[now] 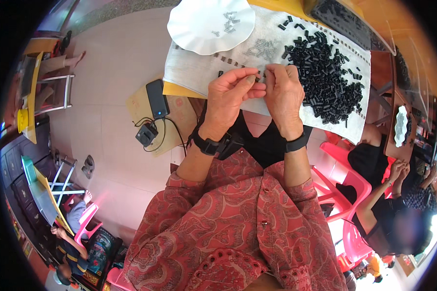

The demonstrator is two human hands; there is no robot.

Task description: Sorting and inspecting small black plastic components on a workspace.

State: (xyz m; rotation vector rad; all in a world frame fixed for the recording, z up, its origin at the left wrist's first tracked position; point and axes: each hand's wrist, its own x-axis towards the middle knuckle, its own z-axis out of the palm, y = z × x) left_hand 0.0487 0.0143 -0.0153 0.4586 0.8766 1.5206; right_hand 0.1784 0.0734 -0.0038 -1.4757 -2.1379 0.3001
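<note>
My left hand (230,93) and my right hand (283,94) meet over the near edge of a white cloth (192,68). Thumb and fingers of the left are pinched, and a small dark bit shows at their tips, seemingly one of the black plastic pieces. The right hand's fingertips are pressed together facing it; what they hold is hidden. Just right of that hand spreads a big heap of short black tubular pieces (325,80). Beyond both hands lie small clear pieces (264,49) in a loose pile. More clear bits rest on a white wavy-rimmed plate (194,26).
Below the table's left edge, a black power bank (157,98) and a small cabled device (146,134) lie on cardboard. A dark-filled tray (337,22) stands at the far right. Pink chairs (349,194) and other people sit at right and lower left.
</note>
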